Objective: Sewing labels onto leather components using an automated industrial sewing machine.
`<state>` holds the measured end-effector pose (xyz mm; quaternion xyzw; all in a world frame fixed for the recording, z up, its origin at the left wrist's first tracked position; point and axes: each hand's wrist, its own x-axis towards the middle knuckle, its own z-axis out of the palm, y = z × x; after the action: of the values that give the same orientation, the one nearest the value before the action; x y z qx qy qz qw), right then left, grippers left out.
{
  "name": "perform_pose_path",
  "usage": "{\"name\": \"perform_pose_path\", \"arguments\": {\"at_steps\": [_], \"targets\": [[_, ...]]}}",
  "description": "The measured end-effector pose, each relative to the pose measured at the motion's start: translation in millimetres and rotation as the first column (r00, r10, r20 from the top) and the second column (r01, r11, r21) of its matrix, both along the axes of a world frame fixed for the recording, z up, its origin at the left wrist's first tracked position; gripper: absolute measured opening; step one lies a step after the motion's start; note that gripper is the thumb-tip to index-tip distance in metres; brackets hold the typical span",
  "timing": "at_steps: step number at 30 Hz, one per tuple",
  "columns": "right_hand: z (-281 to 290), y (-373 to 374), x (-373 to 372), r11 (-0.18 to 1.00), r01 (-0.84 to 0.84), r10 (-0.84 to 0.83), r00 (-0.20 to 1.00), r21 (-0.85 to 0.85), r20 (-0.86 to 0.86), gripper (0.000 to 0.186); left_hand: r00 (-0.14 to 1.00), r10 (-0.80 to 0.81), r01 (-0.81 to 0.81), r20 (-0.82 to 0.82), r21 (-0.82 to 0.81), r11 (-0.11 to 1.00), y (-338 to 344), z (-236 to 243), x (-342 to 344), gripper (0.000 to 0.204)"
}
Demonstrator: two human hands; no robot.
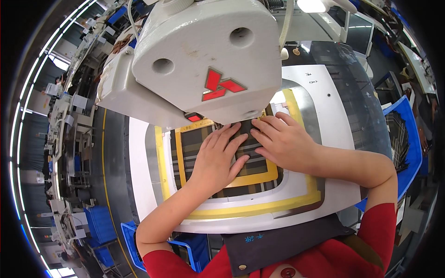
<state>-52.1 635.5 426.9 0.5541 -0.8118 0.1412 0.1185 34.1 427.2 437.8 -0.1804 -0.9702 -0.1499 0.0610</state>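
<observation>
Plaid fabric (191, 144) in dark grey, brown and white lies flat beneath the white head of an industrial sewing machine (199, 58). A yellow rectangular frame (252, 179) rests on the fabric. My left hand (214, 160) lies palm down over the fabric inside the frame, its fingers spread and pointing at the machine. Across from it, my right hand (288, 142) presses down with fingers stretched out, over the frame's right side. Both hands' fingertips are close under the machine head, which hides the needle area.
A white board (345, 148) with yellow tape edging (259, 211) surrounds the work. To the right stands a blue bin (414, 147) with dark pieces inside. Another blue bin (200, 252) is below the table's near edge. A lit lamp (311, 5) hangs at the top.
</observation>
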Motion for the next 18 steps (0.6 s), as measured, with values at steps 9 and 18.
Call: {"name": "perform_pose_path", "arguments": {"at_steps": [9, 18], "targets": [[-7, 9, -1, 0.999, -0.053, 0.052, 0.998, 0.014, 0.041, 0.039, 0.999, 0.009, -0.008, -0.037, 0.035, 0.999, 2, -7, -7, 0.044], [-6, 31, 35, 0.975, -0.220, 0.221, 0.975, 0.026, -0.036, 0.032, 0.999, -0.004, 0.006, -0.049, 0.037, 0.999, -3, -8, -7, 0.043]]}}
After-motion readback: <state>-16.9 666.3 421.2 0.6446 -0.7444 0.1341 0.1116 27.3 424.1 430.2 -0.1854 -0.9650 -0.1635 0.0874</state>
